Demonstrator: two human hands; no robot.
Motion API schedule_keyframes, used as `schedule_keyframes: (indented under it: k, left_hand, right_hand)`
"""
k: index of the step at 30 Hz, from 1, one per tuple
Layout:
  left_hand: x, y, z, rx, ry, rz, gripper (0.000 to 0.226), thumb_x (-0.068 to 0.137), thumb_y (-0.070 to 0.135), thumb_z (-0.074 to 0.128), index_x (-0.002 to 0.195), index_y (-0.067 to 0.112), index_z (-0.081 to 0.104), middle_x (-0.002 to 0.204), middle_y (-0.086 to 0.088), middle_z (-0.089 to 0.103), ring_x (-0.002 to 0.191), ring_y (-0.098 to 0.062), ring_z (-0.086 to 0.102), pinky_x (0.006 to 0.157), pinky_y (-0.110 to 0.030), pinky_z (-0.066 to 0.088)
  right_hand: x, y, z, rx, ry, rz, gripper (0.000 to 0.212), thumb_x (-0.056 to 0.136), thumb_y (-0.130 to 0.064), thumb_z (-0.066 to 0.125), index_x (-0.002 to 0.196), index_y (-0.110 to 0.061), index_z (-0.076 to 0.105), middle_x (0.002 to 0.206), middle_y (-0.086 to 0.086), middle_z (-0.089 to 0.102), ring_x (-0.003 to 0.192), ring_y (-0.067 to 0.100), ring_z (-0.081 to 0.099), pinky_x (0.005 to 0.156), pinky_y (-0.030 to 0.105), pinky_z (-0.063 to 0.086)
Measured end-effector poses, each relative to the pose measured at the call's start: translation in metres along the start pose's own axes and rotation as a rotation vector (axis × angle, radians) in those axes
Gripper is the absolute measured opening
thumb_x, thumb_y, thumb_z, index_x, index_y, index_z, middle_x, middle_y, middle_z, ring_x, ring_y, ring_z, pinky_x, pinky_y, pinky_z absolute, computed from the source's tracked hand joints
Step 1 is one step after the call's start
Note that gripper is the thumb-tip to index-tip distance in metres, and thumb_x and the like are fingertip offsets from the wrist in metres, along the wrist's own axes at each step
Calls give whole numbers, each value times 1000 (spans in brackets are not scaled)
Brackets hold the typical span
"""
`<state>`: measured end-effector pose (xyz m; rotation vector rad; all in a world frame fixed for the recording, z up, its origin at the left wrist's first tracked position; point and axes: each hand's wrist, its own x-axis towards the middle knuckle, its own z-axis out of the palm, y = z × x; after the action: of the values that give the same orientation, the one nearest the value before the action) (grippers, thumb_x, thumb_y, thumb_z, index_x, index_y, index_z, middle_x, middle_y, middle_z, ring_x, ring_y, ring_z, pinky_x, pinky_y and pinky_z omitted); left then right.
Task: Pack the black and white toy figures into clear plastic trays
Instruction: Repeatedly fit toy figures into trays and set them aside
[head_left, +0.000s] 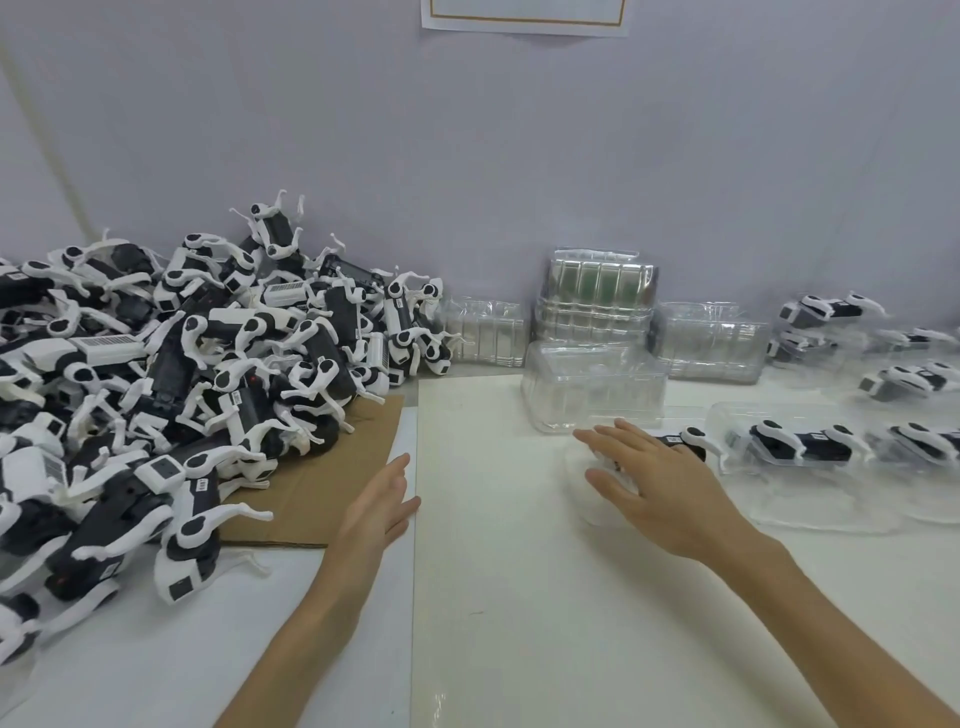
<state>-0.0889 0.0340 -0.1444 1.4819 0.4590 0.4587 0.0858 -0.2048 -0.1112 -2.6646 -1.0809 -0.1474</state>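
Seating step: right hand (654, 483), fingers flat, presses a toy figure (688, 441) into its clear tray (597, 514); left hand (382, 506) open, empty. Next move probably fetches another from the pile (182, 364).

A heap of black and white plastic toy figures (171, 374) fills the frame's left. Stacked clear plastic trays (597, 306) stand upper centre, and filled clear trays (727, 421) lie right.

Single head view, looking forward and down across table (519, 597) toward wall (519, 156)
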Motion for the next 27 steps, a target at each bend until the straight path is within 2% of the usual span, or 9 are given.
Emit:
schedule_keyframes:
  k: [10, 14, 17, 19, 22, 25, 27]
  left_hand:
    - [-1, 2, 0, 0, 5, -12, 32, 106, 29, 41, 135, 36, 51, 138, 12, 50, 119, -11, 60, 103, -25, 42]
    - [-2, 2, 1, 0, 2, -5, 30, 106, 28, 41, 133, 37, 51, 127, 20, 54, 119, -10, 60, 100, -22, 42]
    - [-2, 3, 2, 13, 0, -4, 30, 106, 26, 40, 131, 37, 51, 130, 20, 52, 120, -11, 60, 110, -30, 39]
    - [-2, 3, 3, 31, -3, -2, 31, 106, 26, 39, 134, 34, 52, 136, 15, 51, 120, -12, 59, 113, -33, 37]
    - [-2, 3, 3, 53, -11, -3, 35, 106, 26, 38, 139, 29, 51, 142, 9, 50, 120, -12, 59, 112, -31, 38]
    - [-2, 2, 1, 57, -22, -4, 36, 106, 27, 39, 140, 27, 50, 143, 8, 50, 118, -9, 60, 110, -29, 39]
    - [-2, 1, 0, 51, -17, -5, 34, 106, 27, 40, 138, 28, 51, 143, 8, 50, 116, -7, 62, 108, -28, 40]
  right_hand:
    - [-16, 60, -18, -22, 24, 103, 44, 103, -39, 41, 146, -46, 35, 157, -18, 32, 150, 2, 14, 122, 37, -2]
    - [-20, 79, -23, -90, 85, 244, 44, 101, -29, 45, 143, -41, 43, 158, -9, 33, 151, 10, 14, 121, 41, -1]
    - [-13, 79, -25, -179, 130, 368, 45, 96, -21, 50, 140, -31, 49, 157, -1, 35, 149, 17, 20, 120, 46, 2]
    - [-2, 69, -24, -187, 173, 339, 46, 93, -20, 56, 138, -26, 51, 154, 0, 38, 144, 19, 32, 119, 45, 9]
    - [27, 44, -24, -92, 239, 145, 46, 93, -24, 61, 138, -24, 51, 147, -2, 46, 132, 22, 46, 109, 42, 27]
    - [68, 26, -21, -142, 222, 44, 53, 95, -27, 60, 145, -23, 42, 148, -2, 46, 135, 22, 44, 109, 41, 28]
    - [93, 22, -18, -223, 148, 57, 56, 96, -27, 58, 148, -23, 38, 151, -2, 43, 137, 22, 42, 112, 44, 27]
